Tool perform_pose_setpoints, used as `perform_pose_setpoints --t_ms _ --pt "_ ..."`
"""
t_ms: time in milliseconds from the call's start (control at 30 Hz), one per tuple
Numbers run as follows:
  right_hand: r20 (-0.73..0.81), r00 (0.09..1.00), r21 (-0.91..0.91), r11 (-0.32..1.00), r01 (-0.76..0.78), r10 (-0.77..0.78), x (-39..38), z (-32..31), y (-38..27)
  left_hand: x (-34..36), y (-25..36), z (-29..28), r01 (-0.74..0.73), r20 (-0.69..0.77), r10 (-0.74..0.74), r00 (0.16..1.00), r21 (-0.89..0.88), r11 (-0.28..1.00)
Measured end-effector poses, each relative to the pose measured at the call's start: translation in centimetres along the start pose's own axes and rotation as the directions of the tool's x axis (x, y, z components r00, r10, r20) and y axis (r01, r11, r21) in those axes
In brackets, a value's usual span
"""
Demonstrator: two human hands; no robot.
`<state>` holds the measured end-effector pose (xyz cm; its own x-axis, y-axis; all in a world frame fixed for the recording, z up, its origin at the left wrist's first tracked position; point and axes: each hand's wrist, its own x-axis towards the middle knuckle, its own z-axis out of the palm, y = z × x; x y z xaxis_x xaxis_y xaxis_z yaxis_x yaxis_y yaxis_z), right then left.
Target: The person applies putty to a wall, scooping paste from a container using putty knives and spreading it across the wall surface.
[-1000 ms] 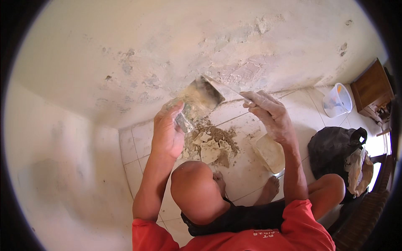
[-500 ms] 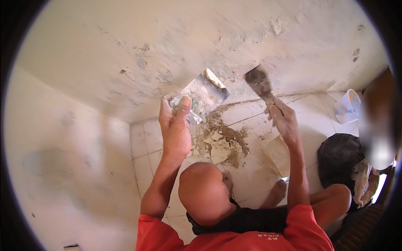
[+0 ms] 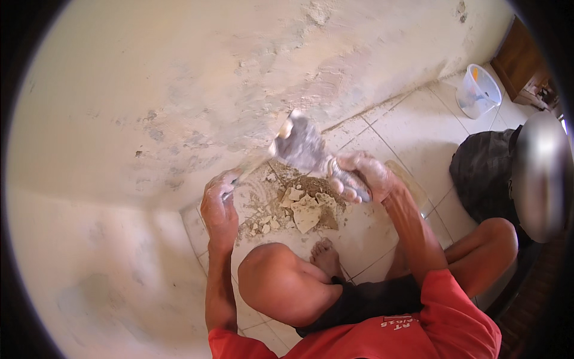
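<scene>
My right hand [image 3: 366,175] is closed round the handle of a putty knife [image 3: 302,146]. Its blade points up and left, with pale filler on the end and edge, slightly smeared by motion. To the left, my left hand [image 3: 221,206] pinches a thin flat metal plate [image 3: 256,160], which is turned nearly edge-on, so its face is hidden. The blade's tip is close to the plate's far edge; whether they touch I cannot tell. Beyond both hands stands a rough, patchy wall [image 3: 239,78] with peeling spots and pits.
Broken plaster flakes [image 3: 308,212] and brown crumbs lie on the white tiled floor [image 3: 412,128] before my bare foot [image 3: 326,258]. A clear plastic bucket [image 3: 478,93] stands at the far right by brown furniture [image 3: 523,60]. Nearer is a black bag [image 3: 484,170]. A pale tray is partly behind my right forearm.
The putty knife has moved left and down toward the plate and now carries filler on its blade. My left hand has lowered and turned the plate edge-on. The view has shifted rightward.
</scene>
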<state>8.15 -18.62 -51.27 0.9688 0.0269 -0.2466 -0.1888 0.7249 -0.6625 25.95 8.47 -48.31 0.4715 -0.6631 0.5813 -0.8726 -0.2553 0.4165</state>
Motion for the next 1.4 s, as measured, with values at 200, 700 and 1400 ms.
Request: perform_pose_setpoints --t_ms 200,700,1400 --pt "-0.303 0.906 -0.278 0.937 0.211 -0.294 1.7 -6.7 2.3 -0.3 3.1 -2.4 0.557 -0.32 -0.58 0.749 -0.169 0.813" --pt "-0.508 0.731 0.028 0.839 0.543 -0.456 13.7 -2.6 12.8 -2.0 12.2 -6.7 0.287 -0.364 -0.833 0.417 -0.817 0.5" --pt "-0.599 0.47 -0.357 0.742 0.568 -0.648 24.9 10.9 9.7 -2.8 11.0 -7.9 0.206 -0.388 -0.788 0.478 -0.823 0.53"
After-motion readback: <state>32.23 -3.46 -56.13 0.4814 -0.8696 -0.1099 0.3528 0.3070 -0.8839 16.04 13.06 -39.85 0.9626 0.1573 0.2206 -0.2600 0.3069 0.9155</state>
